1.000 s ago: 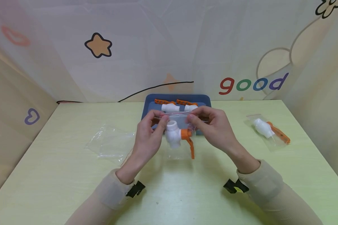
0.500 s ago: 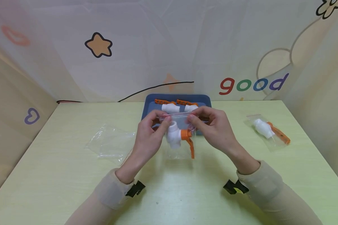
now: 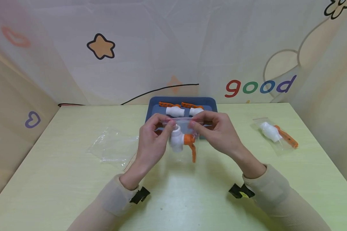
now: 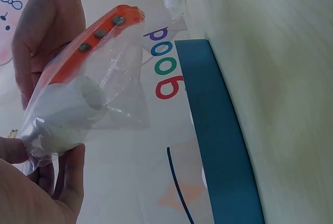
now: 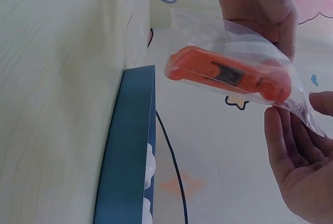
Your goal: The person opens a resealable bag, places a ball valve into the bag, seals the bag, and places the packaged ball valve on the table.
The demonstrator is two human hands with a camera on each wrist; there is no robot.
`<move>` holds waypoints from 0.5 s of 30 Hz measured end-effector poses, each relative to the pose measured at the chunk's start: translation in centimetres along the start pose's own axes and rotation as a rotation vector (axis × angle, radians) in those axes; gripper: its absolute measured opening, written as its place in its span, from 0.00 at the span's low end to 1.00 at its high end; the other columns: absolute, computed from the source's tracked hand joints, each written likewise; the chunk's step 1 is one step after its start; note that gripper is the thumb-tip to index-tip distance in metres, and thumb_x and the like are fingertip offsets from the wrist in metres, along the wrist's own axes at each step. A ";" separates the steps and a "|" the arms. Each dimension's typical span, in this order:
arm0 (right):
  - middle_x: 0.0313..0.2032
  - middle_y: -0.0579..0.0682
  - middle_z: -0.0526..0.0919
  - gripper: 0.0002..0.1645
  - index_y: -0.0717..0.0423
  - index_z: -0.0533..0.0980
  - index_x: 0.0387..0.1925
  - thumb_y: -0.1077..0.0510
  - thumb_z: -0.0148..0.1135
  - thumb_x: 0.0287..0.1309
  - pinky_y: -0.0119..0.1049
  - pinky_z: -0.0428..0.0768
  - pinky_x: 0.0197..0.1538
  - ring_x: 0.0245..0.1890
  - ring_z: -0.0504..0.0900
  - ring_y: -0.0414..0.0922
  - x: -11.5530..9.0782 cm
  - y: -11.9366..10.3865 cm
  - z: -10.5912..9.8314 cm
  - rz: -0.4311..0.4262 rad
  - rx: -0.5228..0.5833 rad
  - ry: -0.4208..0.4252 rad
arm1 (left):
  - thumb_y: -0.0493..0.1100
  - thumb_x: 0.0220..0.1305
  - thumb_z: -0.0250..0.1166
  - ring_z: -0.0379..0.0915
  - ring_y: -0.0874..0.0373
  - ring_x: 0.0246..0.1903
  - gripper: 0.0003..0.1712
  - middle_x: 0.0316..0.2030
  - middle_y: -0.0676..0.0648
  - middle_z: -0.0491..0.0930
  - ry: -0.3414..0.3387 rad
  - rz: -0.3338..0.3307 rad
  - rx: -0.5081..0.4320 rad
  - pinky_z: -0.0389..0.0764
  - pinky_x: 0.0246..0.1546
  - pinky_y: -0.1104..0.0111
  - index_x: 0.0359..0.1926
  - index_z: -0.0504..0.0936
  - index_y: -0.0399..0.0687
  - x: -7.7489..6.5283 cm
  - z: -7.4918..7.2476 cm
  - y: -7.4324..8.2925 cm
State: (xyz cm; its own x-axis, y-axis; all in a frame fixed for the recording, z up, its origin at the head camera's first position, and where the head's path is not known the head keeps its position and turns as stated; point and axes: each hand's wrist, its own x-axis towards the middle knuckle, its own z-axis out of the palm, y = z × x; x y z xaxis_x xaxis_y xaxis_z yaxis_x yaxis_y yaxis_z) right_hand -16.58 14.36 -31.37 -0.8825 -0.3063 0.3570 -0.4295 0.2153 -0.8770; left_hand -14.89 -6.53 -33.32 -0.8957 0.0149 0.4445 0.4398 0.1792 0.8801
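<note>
A white plastic ball valve (image 3: 177, 139) with an orange lever handle (image 3: 192, 150) hangs inside a clear zip bag (image 4: 125, 99), held up above the table. My left hand (image 3: 151, 139) pinches the left end of the bag's red-lined top strip between thumb and fingers. At the strip's other end, my right hand (image 3: 215, 131) pinches it the same way, so it runs nearly straight between both thumbs. The left wrist view shows the valve's round opening facing the bag's bottom. In the right wrist view, the orange handle (image 5: 229, 75) shows through the plastic.
Behind the hands, a blue tray (image 3: 152, 109) holds two more white valves (image 3: 174, 111) with orange handles. Another bagged valve (image 3: 270, 131) lies on the right of the table. Flat clear bags (image 3: 115, 147) lie at left. A printed curtain (image 3: 162, 48) stands behind.
My right hand has shifted slightly left along the bag's top strip. The bagged valve has moved a little left too. Both hands keep their pinch.
</note>
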 end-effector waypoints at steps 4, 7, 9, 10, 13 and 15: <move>0.35 0.53 0.86 0.05 0.65 0.84 0.41 0.66 0.69 0.64 0.37 0.87 0.39 0.31 0.85 0.49 0.0 0.0 0.0 -0.022 -0.004 -0.017 | 0.36 0.71 0.67 0.81 0.52 0.38 0.06 0.41 0.45 0.82 0.000 0.002 -0.016 0.82 0.35 0.67 0.43 0.83 0.37 -0.1 0.1 0.0; 0.34 0.53 0.85 0.05 0.64 0.84 0.41 0.66 0.69 0.65 0.37 0.87 0.38 0.30 0.85 0.48 -0.1 0.0 0.1 -0.047 -0.011 -0.012 | 0.37 0.71 0.67 0.80 0.51 0.39 0.06 0.41 0.45 0.82 -0.005 -0.004 -0.027 0.82 0.35 0.67 0.44 0.83 0.37 -0.2 0.1 0.0; 0.34 0.52 0.85 0.04 0.64 0.84 0.40 0.66 0.69 0.64 0.36 0.86 0.36 0.29 0.84 0.48 -0.1 0.0 0.2 -0.064 -0.017 -0.005 | 0.37 0.72 0.66 0.80 0.51 0.39 0.06 0.42 0.44 0.81 -0.010 -0.011 -0.031 0.82 0.35 0.67 0.44 0.83 0.37 -0.2 0.1 0.0; 0.33 0.52 0.85 0.04 0.64 0.84 0.40 0.67 0.69 0.64 0.36 0.86 0.36 0.28 0.84 0.48 -0.2 0.0 0.2 -0.074 -0.020 -0.002 | 0.37 0.72 0.66 0.80 0.51 0.39 0.06 0.42 0.44 0.81 -0.012 -0.016 -0.033 0.82 0.35 0.67 0.44 0.82 0.37 -0.2 0.1 -0.1; 0.33 0.51 0.85 0.03 0.64 0.84 0.40 0.67 0.68 0.65 0.35 0.86 0.35 0.28 0.83 0.48 -0.2 0.0 0.3 -0.096 -0.033 0.006 | 0.37 0.72 0.65 0.79 0.51 0.39 0.06 0.42 0.44 0.81 -0.022 -0.029 -0.038 0.81 0.35 0.68 0.45 0.82 0.37 -0.1 0.2 -0.1; 0.33 0.51 0.85 0.03 0.64 0.84 0.39 0.67 0.68 0.65 0.35 0.86 0.34 0.28 0.83 0.47 -0.3 0.1 0.3 -0.103 -0.039 0.008 | 0.37 0.72 0.65 0.79 0.52 0.39 0.06 0.42 0.45 0.81 -0.030 -0.030 -0.040 0.82 0.35 0.67 0.45 0.83 0.38 0.0 0.2 -0.1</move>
State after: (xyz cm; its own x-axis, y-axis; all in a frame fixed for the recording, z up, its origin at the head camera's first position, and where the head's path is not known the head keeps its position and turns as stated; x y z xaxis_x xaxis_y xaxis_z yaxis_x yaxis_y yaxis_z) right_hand -16.32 14.19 -31.65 -0.8348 -0.3209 0.4473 -0.5249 0.2192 -0.8224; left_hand -14.91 -6.39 -33.47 -0.9098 0.0399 0.4130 0.4144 0.1406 0.8992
